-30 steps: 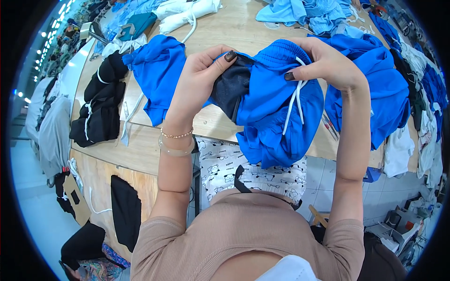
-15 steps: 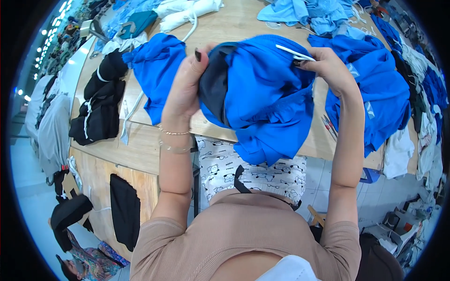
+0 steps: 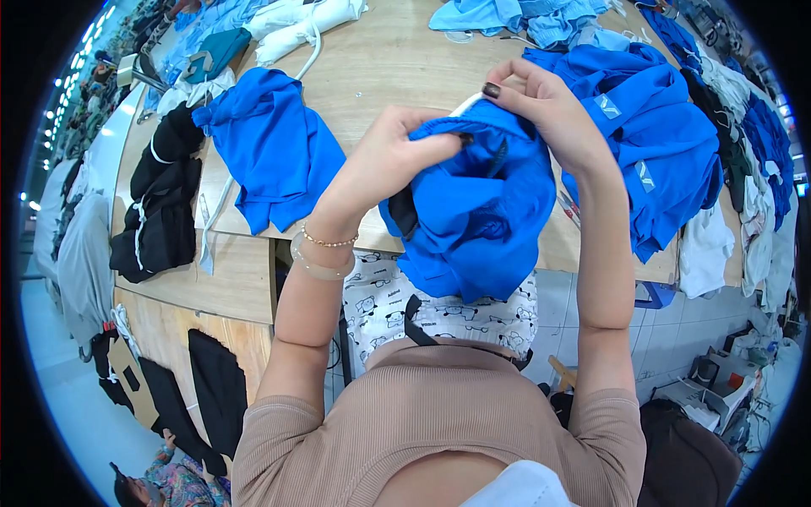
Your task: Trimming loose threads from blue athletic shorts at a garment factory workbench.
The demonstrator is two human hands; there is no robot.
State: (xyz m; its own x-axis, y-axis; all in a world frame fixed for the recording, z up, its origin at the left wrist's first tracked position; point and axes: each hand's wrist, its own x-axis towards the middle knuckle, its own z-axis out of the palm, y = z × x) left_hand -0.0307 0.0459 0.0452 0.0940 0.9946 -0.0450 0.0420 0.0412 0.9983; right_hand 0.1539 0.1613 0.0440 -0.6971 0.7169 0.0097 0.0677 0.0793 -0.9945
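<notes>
A bright blue garment (image 3: 481,245) with a gathered elastic waistband hangs from my two hands over the table's near edge and my lap. My left hand (image 3: 384,160) is closed on the left of the waistband, thumb on top. My right hand (image 3: 549,110) pinches at the far side of the band, where a short white drawstring (image 3: 467,105) comes out along the edge. A dark panel (image 3: 402,211) shows on the garment's left side. Folds hide how far the cord runs inside.
On the table (image 3: 380,68), another blue garment (image 3: 274,152) lies left, beside black bundles (image 3: 160,203) tied with white cord. A blue pile (image 3: 642,144) is at right, near red-handled snips (image 3: 568,207). Light blue cloth (image 3: 532,21) lies at the far side. A person (image 3: 169,482) is at lower left.
My left hand has moved right along the waistband, closer to my right hand. The garment has turned, so its opening faces up and less of the dark panel shows.
</notes>
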